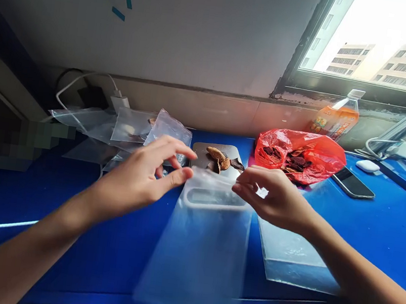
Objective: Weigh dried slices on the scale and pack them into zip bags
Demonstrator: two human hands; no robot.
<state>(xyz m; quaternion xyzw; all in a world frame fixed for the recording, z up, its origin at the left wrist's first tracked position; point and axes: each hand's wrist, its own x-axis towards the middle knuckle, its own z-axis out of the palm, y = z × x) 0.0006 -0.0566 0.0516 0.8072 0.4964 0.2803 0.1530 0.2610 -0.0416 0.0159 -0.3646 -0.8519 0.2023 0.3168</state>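
Observation:
A clear plastic bag [208,252] hangs in front of me over the desk's front edge, its lower part blurred. My left hand [143,174] has the bag's upper left corner at its thumb tip, with the index finger lifted a little away. At the upper right corner, my right hand [272,196] pinches the bag between thumb and fingers. Just behind the bag stands a kitchen scale [199,149] with a metal top, partly seen through the film. Brown dried pieces [219,158] lie on it, one with a rough, porous surface.
A red plastic bag [322,157] of dark dried pieces sits right of the scale, near a phone [354,183], white earbud case [367,166] and orange drink bottle [338,117]. Flat clear bags [297,259] lie under my right forearm; filled bags [168,130] are at left.

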